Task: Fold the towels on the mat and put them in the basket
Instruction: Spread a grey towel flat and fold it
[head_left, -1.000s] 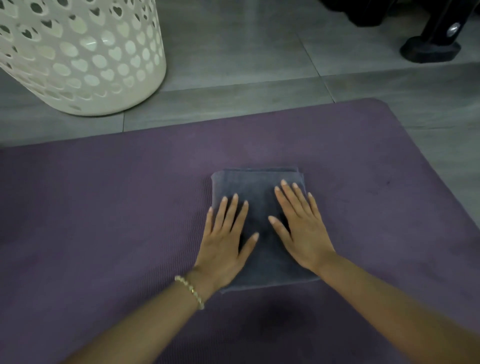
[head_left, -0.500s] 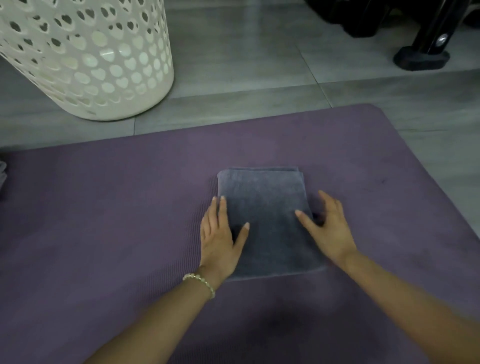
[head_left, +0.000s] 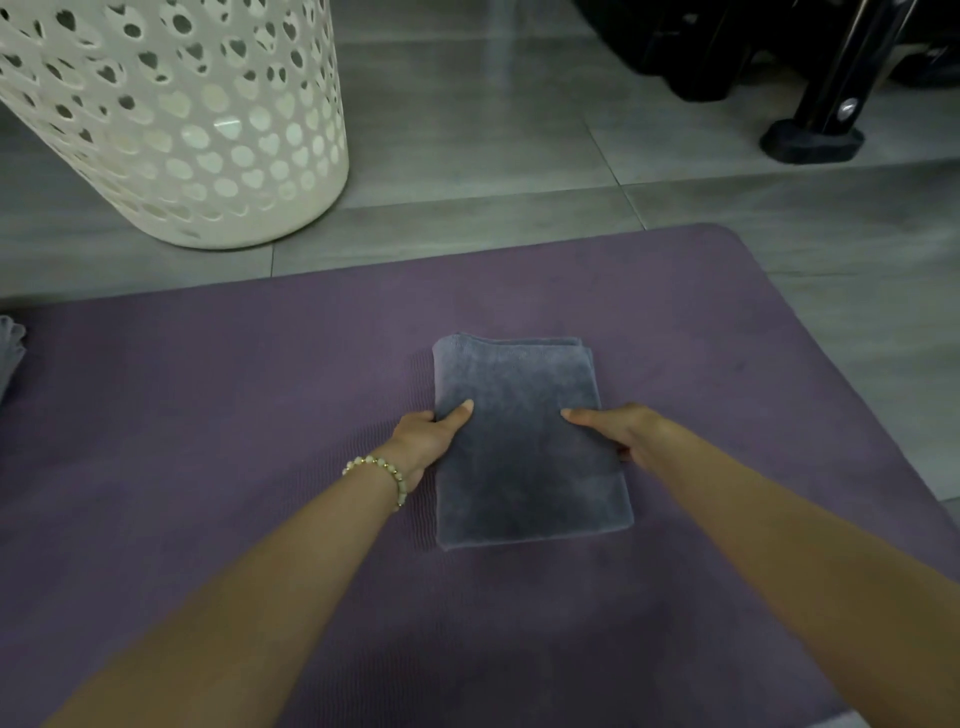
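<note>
Here, left hand (head_left: 423, 436), right hand (head_left: 621, 431) gripping folded towel (head_left: 524, 441) edges

I see it all through one camera, worn on my head and aimed forward and down along my own forearms; it hangs close over the purple mat (head_left: 208, 415), so both arms enter from the bottom edge and my left hand (head_left: 426, 436) and right hand (head_left: 623, 431) hold the grey towel (head_left: 524, 452) near the middle of the frame; the wide lens reaches further out, to the white basket (head_left: 182, 130) leaning at upper left, the tiled floor (head_left: 467, 130) beyond the mat, and a black stand (head_left: 815, 135) at the top right corner.
</note>
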